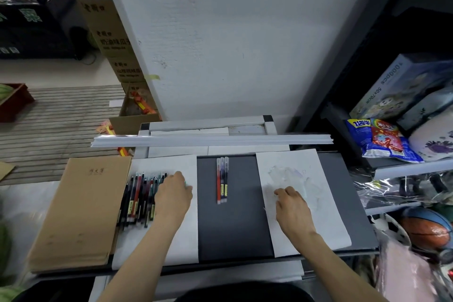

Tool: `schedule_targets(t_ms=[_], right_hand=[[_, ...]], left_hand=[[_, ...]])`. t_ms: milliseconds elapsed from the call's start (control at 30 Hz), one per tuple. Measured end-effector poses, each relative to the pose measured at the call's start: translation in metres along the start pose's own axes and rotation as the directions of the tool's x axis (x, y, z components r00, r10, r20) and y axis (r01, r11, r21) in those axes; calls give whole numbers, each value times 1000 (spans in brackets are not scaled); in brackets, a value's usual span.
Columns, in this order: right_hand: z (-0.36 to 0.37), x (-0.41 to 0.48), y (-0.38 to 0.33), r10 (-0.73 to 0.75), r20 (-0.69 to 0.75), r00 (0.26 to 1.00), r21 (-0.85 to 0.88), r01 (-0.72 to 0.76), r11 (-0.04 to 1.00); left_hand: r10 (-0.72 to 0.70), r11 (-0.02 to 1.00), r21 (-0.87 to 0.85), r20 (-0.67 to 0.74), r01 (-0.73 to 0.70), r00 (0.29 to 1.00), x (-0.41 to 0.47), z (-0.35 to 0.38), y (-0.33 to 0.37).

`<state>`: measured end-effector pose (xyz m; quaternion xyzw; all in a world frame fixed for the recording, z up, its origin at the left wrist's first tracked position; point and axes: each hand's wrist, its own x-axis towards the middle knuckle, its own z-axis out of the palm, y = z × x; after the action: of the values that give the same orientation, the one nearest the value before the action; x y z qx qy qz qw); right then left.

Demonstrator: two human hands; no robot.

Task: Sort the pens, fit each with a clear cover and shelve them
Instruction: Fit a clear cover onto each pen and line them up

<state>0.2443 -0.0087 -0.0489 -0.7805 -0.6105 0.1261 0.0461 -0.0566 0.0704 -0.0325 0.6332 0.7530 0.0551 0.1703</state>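
Left hand [172, 193] curls over the pens [139, 201], right hand [293, 211] over the covers [289, 176]; grips hidden, can't tell.
Pens look light, stiff, likely to roll: pinch mid-barrel. Covers look flimsy and slippery.

2 bare forearms, uncovered right to the lower edge, ending in left hand [172, 193] and right hand [293, 211]; black clothing [245, 293] across the bottom centre.

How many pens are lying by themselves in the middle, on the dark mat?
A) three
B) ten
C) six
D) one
A: three pens lie side by side on the dark mat, apart from the big bunch of pens beside the left hand.
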Motion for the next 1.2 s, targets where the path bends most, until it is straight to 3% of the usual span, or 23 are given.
schedule_targets(t_ms=[133, 300, 367, 433, 500, 567, 700, 800, 867, 1000, 1200], right_hand=[[-9, -1, -13, 16, -26, 1000, 323, -7, 946], [-28, -9, -39, 107, 71, 992, 645, -127, 754], [-36, -17, -48, 119, 164, 979, 802, -202, 563], [-45, -25, -58, 91, 284, 955, 923, -298, 246], [-53, -31, -66, 42, 356, 933, 934, -356, -2], [-58, -36, -72, 12, 391, 920, 909, -384, -164], [-70, -41, -82, 40, 399, 916, 865, -362, -346], [-83, -41, -87, 67, 413, 908, 812, -334, -478], [-93, -44, -91, 28, 427, 904, 789, -357, -500], [-104, -49, -99, 3, 397, 918, 828, -357, -433], [-94, -56, -102, 12, 221, 975, 960, -215, -177]], left_hand=[[-41, 994, 107, 66, 34, 997, -4, 6, -13], [-22, 985, 172, 84, 7, 996, -11, -1, -4], [-21, 979, 206, 105, -1, 994, -16, -6, -1], [-29, 982, 188, 121, 6, 992, -20, -11, 0], [-22, 1000, 17, 138, 20, 990, -25, -16, 2], [13, 975, -219, 164, 23, 986, -36, -26, 12], [98, 703, -705, 225, 93, 969, -72, -47, 43], [216, 596, -801, 222, 52, 951, -96, -56, 56], [282, 547, -836, 212, 24, 936, -107, -58, 60], [300, 524, -851, 181, -3, 937, -116, -58, 63], [352, 547, -832, 132, -88, 927, -117, -60, 62]])
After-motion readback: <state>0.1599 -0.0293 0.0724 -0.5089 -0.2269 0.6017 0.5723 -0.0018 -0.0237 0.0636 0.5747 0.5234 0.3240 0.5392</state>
